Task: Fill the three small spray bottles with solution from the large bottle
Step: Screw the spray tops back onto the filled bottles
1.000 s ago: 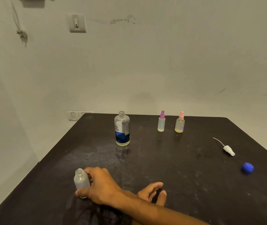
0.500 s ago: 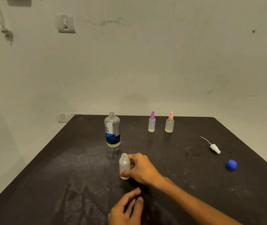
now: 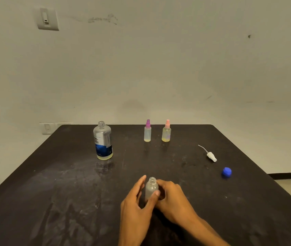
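A small frosted bottle (image 3: 151,188) with no top stands upright on the black table (image 3: 52,192) near the front middle. My left hand (image 3: 137,205) holds it from the left, thumb across its front, and my right hand (image 3: 172,199) grips it from the right. The large bottle (image 3: 103,141), uncapped, with a blue label and a little yellowish liquid at the bottom, stands at the back left. Two small spray bottles stand at the back middle, one with a purple top (image 3: 147,131) and one with a pink top (image 3: 166,131).
A white spray nozzle with its tube (image 3: 210,155) lies on the table at the right. A blue cap (image 3: 226,172) lies in front of it. The wall stands just behind the table's far edge, with switch plates on it.
My right hand has carried the open small bottle from the front left of the table to the front middle. My left hand has come up and taken hold of it from the left.
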